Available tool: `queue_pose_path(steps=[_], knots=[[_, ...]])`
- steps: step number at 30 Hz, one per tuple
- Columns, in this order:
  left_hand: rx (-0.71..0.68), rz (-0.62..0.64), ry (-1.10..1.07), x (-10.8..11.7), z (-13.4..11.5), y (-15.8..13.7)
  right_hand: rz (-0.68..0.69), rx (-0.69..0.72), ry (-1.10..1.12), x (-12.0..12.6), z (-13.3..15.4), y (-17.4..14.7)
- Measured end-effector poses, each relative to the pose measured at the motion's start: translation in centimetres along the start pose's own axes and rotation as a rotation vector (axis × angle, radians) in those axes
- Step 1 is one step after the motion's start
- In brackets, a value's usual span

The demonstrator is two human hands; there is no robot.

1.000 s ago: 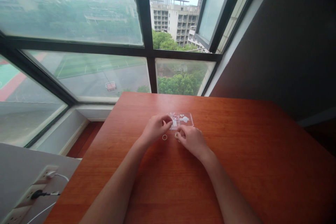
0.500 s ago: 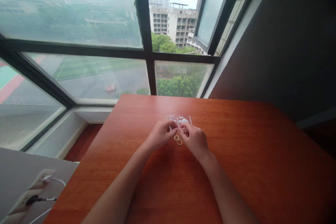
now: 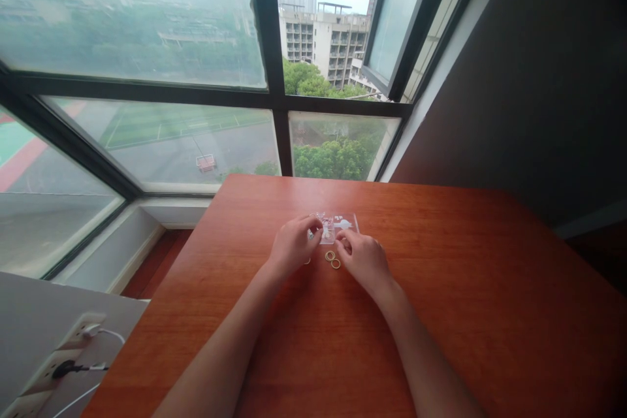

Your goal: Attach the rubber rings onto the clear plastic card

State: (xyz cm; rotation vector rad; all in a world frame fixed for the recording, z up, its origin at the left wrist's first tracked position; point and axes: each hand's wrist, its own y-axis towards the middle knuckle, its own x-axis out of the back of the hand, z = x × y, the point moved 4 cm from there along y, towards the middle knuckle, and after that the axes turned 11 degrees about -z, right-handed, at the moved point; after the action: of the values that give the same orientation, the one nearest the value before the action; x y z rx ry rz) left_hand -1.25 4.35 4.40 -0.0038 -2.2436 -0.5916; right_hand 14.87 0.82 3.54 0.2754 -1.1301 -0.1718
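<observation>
My left hand is over the left side of a small clear plastic box, its thumb and forefinger curled together; anything between them is too small to make out. My right hand is at the box's front right corner, fingers closed in a pinch. What that pinch holds, if anything, is hidden. Small pale and shiny pieces lie in the box's left part, and a white piece in its right part. Between my hands, gold-coloured rings lie on the table. Part of another ring shows beside my left hand.
The reddish-brown wooden table reaches up to a dark-framed window. A dark wall rises at the right. Wall sockets with plugged-in cables are at the lower left.
My left hand has moved left, away from my right hand, uncovering more of the box's front and part of a ring. The right hand has hardly moved.
</observation>
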Motion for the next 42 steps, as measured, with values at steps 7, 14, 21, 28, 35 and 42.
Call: queue_pose_path(steps=[7,14,21,28,35,42], knots=[[-0.002,-0.015,0.012,0.4,0.3,0.3,0.218,0.031,-0.047,-1.3,0.2,-0.5],[-0.011,-0.011,-0.008,0.4,0.1,0.2,0.22,0.031,-0.045,-1.6,0.2,-0.6],[-0.015,0.025,-0.059,0.1,-0.5,0.1,0.063,-0.03,0.092,-0.7,0.0,0.0],[-0.032,0.103,-0.224,-0.9,-1.3,-0.3,-0.095,-0.045,0.1,0.0,-0.2,0.1],[-0.015,0.057,-0.15,-0.9,-1.0,-0.2,-0.097,-0.029,0.071,0.1,-0.1,0.1],[0.0,0.01,-0.002,-0.7,-0.2,-0.3,-0.021,-0.03,0.023,0.1,0.0,0.1]])
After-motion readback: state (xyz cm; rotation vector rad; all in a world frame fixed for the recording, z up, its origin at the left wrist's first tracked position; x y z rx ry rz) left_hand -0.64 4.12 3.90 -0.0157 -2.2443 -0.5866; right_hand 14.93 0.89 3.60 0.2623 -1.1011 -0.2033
